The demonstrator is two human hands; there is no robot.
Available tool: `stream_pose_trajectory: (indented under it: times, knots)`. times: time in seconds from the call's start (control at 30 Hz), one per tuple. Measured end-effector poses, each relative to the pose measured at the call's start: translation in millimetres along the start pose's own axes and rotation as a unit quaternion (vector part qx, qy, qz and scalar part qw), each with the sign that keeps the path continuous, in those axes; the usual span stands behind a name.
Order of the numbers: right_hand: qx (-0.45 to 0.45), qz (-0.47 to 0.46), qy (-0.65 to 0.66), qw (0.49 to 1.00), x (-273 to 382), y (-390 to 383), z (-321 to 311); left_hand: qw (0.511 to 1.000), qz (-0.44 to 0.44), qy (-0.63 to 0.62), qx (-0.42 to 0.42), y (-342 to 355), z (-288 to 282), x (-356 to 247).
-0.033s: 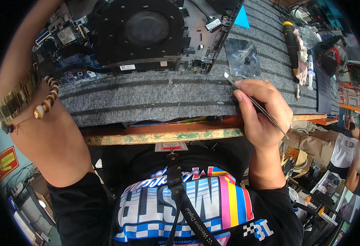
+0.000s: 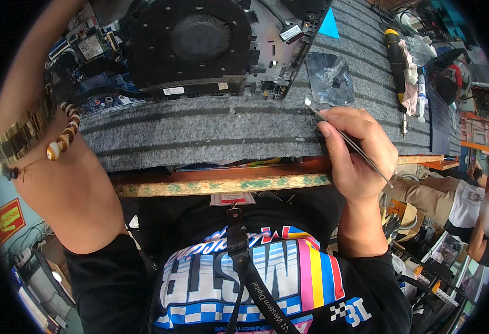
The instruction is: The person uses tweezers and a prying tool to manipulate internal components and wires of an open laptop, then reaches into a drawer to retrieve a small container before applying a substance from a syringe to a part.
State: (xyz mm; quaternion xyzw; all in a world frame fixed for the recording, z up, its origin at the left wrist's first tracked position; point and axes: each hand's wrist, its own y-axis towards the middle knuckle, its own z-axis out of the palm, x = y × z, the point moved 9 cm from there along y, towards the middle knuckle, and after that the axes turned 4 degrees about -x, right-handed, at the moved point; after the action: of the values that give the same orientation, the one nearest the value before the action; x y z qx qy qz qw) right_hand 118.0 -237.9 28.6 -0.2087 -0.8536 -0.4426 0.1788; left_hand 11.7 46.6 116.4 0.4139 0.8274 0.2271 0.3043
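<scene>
My right hand is closed round a slim metal tool, pinched between thumb and fingers. A small white blob shows at its far tip, which hovers over or rests on the grey mat, just short of a clear plastic pouch. At the top lies an opened computer with a large round black fan and blue circuit boards on its left side. My left hand, above a gold watch and a beaded bracelet, reaches up beside the boards at the left edge; its fingers are out of the picture.
A ribbed grey mat covers the bench, whose worn wooden front edge runs before me. To the right lie a yellow-and-black screwdriver, a white syringe and a dark flat panel. Another person is at far right.
</scene>
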Motion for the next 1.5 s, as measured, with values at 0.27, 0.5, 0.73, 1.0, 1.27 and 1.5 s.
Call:
stream_pose_trajectory:
  times: [0.27,0.5,0.73,1.0,1.27,1.5]
  knots:
    - [-0.033,0.119,0.129,0.984,-9.0,-6.3,-4.2,0.997,-0.045,0.041,0.042,-13.0,4.9,7.4]
    - [0.007,0.142,0.196,0.97,-7.6,11.4,19.2,0.993,-0.076,0.072,0.055,-23.6,-0.6,18.3]
    - [0.02,0.127,0.19,0.973,-13.5,13.9,26.3,0.989,-0.092,0.089,0.072,-32.7,3.6,23.6]
    - [0.028,0.083,0.175,0.981,-9.7,16.3,33.2,0.984,-0.11,0.114,0.081,-36.2,-0.9,28.3]
    - [0.028,0.078,0.157,0.984,-10.1,15.4,32.5,0.983,-0.109,0.117,0.095,-42.3,6.8,31.4]
    - [0.023,0.087,0.174,0.981,-11.5,13.0,33.5,0.98,-0.123,0.122,0.099,-45.1,6.6,35.8]
